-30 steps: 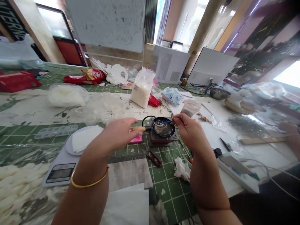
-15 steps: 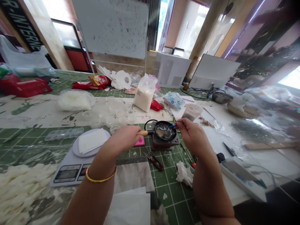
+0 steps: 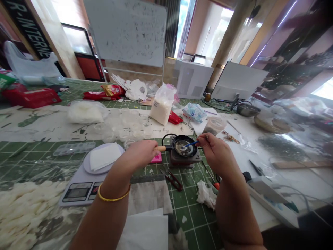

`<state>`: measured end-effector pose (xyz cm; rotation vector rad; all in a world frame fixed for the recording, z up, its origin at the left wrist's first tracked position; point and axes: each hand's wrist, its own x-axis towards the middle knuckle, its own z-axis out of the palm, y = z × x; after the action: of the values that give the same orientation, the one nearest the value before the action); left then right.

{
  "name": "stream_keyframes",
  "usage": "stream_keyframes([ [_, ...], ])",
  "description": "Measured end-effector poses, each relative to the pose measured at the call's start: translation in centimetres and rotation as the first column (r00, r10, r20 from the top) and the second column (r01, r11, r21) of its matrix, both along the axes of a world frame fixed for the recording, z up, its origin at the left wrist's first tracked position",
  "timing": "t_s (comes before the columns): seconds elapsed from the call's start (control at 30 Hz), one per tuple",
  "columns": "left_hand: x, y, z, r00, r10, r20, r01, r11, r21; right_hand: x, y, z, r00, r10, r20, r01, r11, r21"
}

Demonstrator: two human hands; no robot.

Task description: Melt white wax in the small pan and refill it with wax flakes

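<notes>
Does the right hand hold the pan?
No, the right hand holds a blue stick; the left hand grips the black pan's wooden handle.

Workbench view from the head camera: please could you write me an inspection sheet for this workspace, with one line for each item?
Surface: green grid cutting mat, with a printed sheet beyond it.
Job's things: small black pan with a wooden handle sits on a small burner unit; a blue-handled tool reaches into the pan.
Clutter: crumpled tissue, red-handled snips, pink block, kitchen scale, bag of white granules.
Grips: left hand holds the wooden handle; right hand pinches the blue-handled tool.
Cables: black cord loops behind the pan; white cables run near a power strip.
Surroundings: whiteboard, white boxes.
</notes>
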<state>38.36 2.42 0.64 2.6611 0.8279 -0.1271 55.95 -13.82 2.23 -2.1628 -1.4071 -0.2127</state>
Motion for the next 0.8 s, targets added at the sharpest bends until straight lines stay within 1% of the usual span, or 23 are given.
stream_keyframes([
  [0.2, 0.04, -0.05, 0.07, 1.000, 0.001, 0.001, -0.001, 1.000, 0.000, 0.03, -0.16, 0.08, 1.000, -0.005, 0.003, 0.005, 1.000, -0.004],
  [0.3, 0.04, -0.05, 0.07, 1.000, -0.003, 0.004, 0.003, 1.000, 0.003, 0.01, -0.26, 0.16, 0.999, -0.032, 0.000, 0.032, 0.999, 0.029],
  [0.43, -0.01, -0.01, 0.00, 1.000, -0.008, 0.009, 0.008, 1.000, 0.007, 0.01, -0.38, 0.25, 1.000, -0.015, 0.008, 0.015, 1.000, 0.003],
  [0.57, -0.03, -0.01, -0.01, 1.000, -0.017, 0.007, 0.017, 1.000, 0.006, 0.05, -0.56, 0.34, 0.998, -0.062, 0.003, 0.062, 0.997, 0.050],
  [0.7, -0.03, -0.04, 0.03, 1.000, -0.020, 0.010, 0.019, 1.000, 0.014, 0.12, -0.54, 0.30, 0.998, -0.054, 0.036, 0.054, 0.999, -0.001],
  [0.8, 0.01, -0.03, 0.03, 1.000, -0.021, 0.009, 0.021, 1.000, 0.012, 0.11, -0.44, 0.20, 0.997, -0.062, 0.042, 0.061, 0.998, 0.027],
])
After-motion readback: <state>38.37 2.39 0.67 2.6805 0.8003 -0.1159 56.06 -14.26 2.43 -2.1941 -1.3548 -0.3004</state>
